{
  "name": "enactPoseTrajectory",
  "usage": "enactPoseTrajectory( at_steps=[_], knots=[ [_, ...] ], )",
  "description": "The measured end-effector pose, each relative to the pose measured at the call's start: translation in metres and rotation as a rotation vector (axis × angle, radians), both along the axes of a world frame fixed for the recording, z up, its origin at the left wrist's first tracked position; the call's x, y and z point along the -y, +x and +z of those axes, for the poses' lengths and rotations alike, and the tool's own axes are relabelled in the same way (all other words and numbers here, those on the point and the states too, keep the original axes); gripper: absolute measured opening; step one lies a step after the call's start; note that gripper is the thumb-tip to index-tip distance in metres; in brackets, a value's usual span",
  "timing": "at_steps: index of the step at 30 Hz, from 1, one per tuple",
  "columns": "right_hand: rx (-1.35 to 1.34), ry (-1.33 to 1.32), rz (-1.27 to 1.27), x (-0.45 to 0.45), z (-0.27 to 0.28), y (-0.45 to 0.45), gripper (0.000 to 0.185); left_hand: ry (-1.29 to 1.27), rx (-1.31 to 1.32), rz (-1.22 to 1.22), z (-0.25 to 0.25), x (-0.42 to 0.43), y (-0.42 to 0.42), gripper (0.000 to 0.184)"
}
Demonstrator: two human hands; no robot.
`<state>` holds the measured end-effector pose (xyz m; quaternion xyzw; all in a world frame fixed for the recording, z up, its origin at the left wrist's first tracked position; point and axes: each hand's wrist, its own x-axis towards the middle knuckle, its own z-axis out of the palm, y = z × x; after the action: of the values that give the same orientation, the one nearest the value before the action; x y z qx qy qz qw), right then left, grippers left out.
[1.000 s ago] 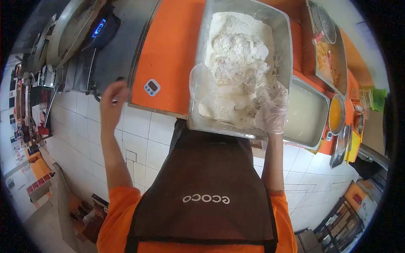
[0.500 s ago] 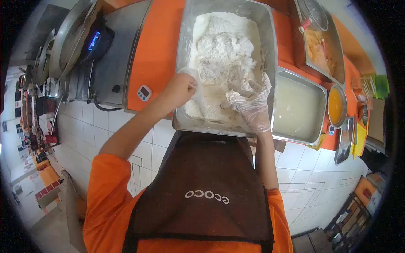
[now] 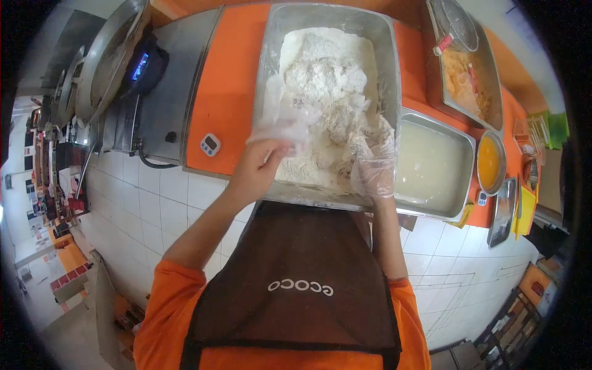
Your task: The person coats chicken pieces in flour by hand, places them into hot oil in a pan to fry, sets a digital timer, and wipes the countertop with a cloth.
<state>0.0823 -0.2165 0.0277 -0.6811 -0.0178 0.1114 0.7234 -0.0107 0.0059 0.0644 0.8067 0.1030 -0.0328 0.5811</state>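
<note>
Left hand (image 3: 258, 168), bare, pinches thin clear plastic (image 3: 280, 131) over the metal tray (image 3: 387, 58); the gloved right hand (image 3: 375, 163), thumb and fingers parted, touches the floury heap (image 3: 327, 77) inside. Just right sits a pan (image 3: 465, 206) of pale liquid (image 3: 431, 163).

The single view looks out from the wearer's head, facing forward and steeply down. The metal tray (image 3: 390, 74) on the desk (image 3: 231, 92) lies at close range, upper centre; the left hand (image 3: 259, 165) and right hand (image 3: 374, 169) are within frame. The apron (image 3: 296, 327) fills the lower centre. Coverage is wide, curved towards dark, rounded edges, reaching the tiled floor (image 3: 438, 250).
</note>
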Motion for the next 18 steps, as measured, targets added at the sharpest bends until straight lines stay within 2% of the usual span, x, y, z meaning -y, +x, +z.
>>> enactPoseTrajectory(
  at_steps=[2,4,5,8,11,14,17,18],
  knots=[
    [-0.001,0.001,0.047,0.002,-0.013,0.003,0.045,0.048,-0.221,-0.024,-0.018,0.002,0.005,0.022],
    [0.055,-0.028,0.094,0.003,-0.044,0.006,0.038,-0.252,-0.132,0.191,-0.075,0.011,0.002,0.021],
    [0.097,-0.101,0.128,0.003,-0.042,0.007,0.035,-0.401,-0.083,0.295,-0.095,0.014,0.004,0.020],
    [0.216,-0.252,0.175,0.004,-0.027,0.006,0.027,-0.301,-0.072,0.337,-0.104,0.016,0.019,0.021],
    [0.277,-0.266,0.148,-0.001,-0.014,0.005,0.023,0.053,-0.213,0.197,-0.109,0.003,0.032,0.026],
    [0.235,-0.277,0.151,-0.001,-0.016,0.006,0.022,-0.707,-0.275,0.430,-0.120,0.013,0.046,0.031],
    [0.240,-0.287,0.161,0.002,-0.032,0.008,0.019,-1.166,-0.441,0.644,-0.109,0.012,0.061,0.035],
    [0.250,-0.325,0.177,0.004,-0.034,0.009,0.018,-1.141,-0.405,0.604,-0.103,0.013,0.063,0.037]
  ],
)
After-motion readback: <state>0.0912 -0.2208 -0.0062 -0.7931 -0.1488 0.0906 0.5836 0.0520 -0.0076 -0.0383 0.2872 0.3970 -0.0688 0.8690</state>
